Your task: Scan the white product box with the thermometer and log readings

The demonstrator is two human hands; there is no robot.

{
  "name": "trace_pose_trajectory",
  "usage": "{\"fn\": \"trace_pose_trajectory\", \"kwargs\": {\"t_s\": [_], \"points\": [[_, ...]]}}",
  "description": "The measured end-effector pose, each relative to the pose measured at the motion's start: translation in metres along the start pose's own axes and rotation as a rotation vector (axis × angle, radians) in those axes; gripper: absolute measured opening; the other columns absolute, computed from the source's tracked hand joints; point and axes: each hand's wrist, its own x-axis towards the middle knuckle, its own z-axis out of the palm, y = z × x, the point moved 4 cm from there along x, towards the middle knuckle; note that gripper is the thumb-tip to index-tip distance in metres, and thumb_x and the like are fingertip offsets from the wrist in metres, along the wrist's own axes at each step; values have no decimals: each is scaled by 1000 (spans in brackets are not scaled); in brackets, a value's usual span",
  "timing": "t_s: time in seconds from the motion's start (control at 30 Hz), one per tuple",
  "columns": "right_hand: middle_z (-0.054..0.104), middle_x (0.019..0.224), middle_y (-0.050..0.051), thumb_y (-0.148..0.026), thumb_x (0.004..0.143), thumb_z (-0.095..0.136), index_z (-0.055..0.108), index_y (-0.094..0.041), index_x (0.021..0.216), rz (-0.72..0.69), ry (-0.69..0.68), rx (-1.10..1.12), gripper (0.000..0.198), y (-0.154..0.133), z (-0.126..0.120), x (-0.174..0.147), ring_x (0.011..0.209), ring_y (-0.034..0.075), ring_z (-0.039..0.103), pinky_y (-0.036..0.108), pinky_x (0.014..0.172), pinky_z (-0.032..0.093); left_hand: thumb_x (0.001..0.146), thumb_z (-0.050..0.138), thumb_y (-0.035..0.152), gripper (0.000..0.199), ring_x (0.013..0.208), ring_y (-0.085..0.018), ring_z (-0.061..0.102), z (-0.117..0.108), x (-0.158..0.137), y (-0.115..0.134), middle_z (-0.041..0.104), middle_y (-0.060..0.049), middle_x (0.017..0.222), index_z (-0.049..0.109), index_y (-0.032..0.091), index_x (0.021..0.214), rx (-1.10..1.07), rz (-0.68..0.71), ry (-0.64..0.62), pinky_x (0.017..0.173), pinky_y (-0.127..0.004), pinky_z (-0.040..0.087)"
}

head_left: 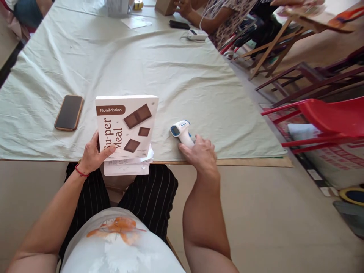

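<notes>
My left hand is closed on the left side of a white box printed with "NutriMotion" and brown bars, its thumb across the front. The box is tilted up at the table's near edge. Under its lower end, a stack of papers sticks out past that edge. To the right, my right hand is wrapped round the handle of a white and blue infrared thermometer, which rests at the table with its display end pointing up and left. Part of the handle is hidden by the fingers.
A phone lies left of the box on the cloth-covered table. At the far end are a dark object, a white power strip, a sheet of paper and another person's hand. A red chair stands at right.
</notes>
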Motion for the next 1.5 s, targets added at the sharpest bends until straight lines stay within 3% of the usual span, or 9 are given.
{"fn": "trace_pose_trajectory", "kwargs": {"t_s": [0.2, 0.3, 0.4, 0.43, 0.53, 0.63, 0.97, 1.23, 1.5], "points": [[70, 100, 17, -43, 78, 62, 72, -16, 108, 73, -101, 215, 41, -9, 0, -7, 96, 34, 65, 50, 88, 52, 83, 77, 67, 63, 106, -32, 76, -1, 2, -1, 78, -12, 118, 63, 20, 124, 4, -2, 29, 91, -47, 63], [69, 98, 10, -49, 75, 65, 68, -19, 112, 130, 15, 684, 48, -30, -4, -35, 90, 29, 64, 46, 86, 54, 84, 78, 66, 63, 107, -33, 75, 0, 2, -1, 78, -12, 119, 63, 20, 125, -15, -9, 15, 92, -47, 62], [64, 96, 5, -53, 76, 67, 62, -26, 110, 20, 87, 1201, 44, -60, -13, -78, 83, 22, 61, 41, 81, 55, 85, 77, 65, 61, 111, -33, 74, -1, 1, -1, 77, -13, 123, 64, 20, 125, 0, -10, 13, 96, -48, 61], [63, 92, 4, -55, 75, 70, 61, -28, 109, -53, 5, 1346, 44, -73, -15, -93, 80, 21, 60, 40, 77, 56, 85, 77, 64, 60, 112, -33, 74, -2, 1, -1, 76, -13, 124, 64, 20, 125, 13, -8, 18, 97, -49, 61], [58, 77, -1, -50, 67, 85, 63, -28, 107, -103, -497, 1619, 51, -109, -13, -136, 63, 16, 53, 35, 61, 50, 85, 78, 64, 59, 113, -34, 73, -4, 2, 0, 76, -12, 124, 66, 21, 123, 30, -2, 32, 98, -49, 61], [53, 68, -4, -48, 69, 87, 67, -24, 106, 16, -729, 1651, 48, -127, -9, -162, 56, 13, 45, 31, 53, 40, 84, 78, 66, 60, 110, -33, 74, -5, 2, 1, 77, -12, 122, 66, 21, 121, 34, 6, 32, 97, -49, 61], [47, 66, -3, -53, 72, 84, 56, -24, 70, 66, -794, 1528, 41, -146, -1, -165, 63, 13, 40, 29, 58, 38, 83, 78, 68, 60, 104, -33, 75, -6, 2, 0, 78, -11, 115, 67, 20, 118, 28, -16, 29, 91, -47, 62], [62, 68, -3, -41, 61, 90, 64, -23, 80, 127, -868, 1591, 37, -152, 4, -162, 60, 13, 53, 29, 57, 45, 81, 81, 67, 59, 103, -32, 76, -7, 5, 2, 79, -11, 114, 70, 20, 114, -21, -38, -16, 90, -45, 64], [64, 56, -6, -29, 56, 83, 62, -22, 72, 218, -805, 1558, 27, -152, 13, -167, 48, 10, 53, 27, 52, 46, 77, 86, 64, 63, 102, -31, 75, -8, 4, -2, 78, -12, 114, 69, 18, 116, -78, -51, -35, 89, -43, 63]]}}
